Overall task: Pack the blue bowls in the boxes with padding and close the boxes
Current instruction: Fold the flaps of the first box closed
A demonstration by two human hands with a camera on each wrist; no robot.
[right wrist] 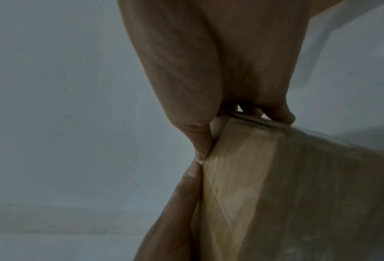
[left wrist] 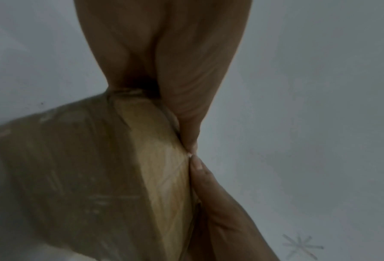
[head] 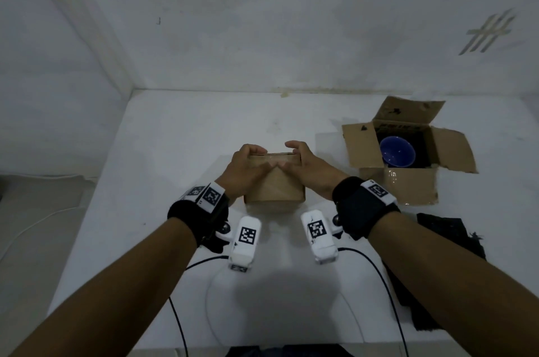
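From my head view, both my hands sit on the small closed box (head: 274, 181) in the middle of the counter (head: 175, 152): my left hand (head: 248, 170) curls over its left top edge and my right hand (head: 306, 167) over its right, thumbs meeting on the lid, so I am holding the flaps down from both sides. The open box (head: 408, 187) stands well off to my right, flaps spread, with a blue bowl (head: 397, 154) lying inside it and no padding over the bowl that I can see; the dark padding (head: 446, 240) lies on the counter just in front of that box, nearest my right hand. So I judge the next reach goes rightward, and the right hand is the closer one. In the left wrist view, my left hand (left wrist: 175, 70) presses its thumb along the box (left wrist: 74, 167) top, tip to tip with the other thumb. In the right wrist view, my right hand (right wrist: 208, 70) grips the box (right wrist: 309, 185) with fingers (right wrist: 280, 114) hooked over the far edge and the thumb flat on the lid.
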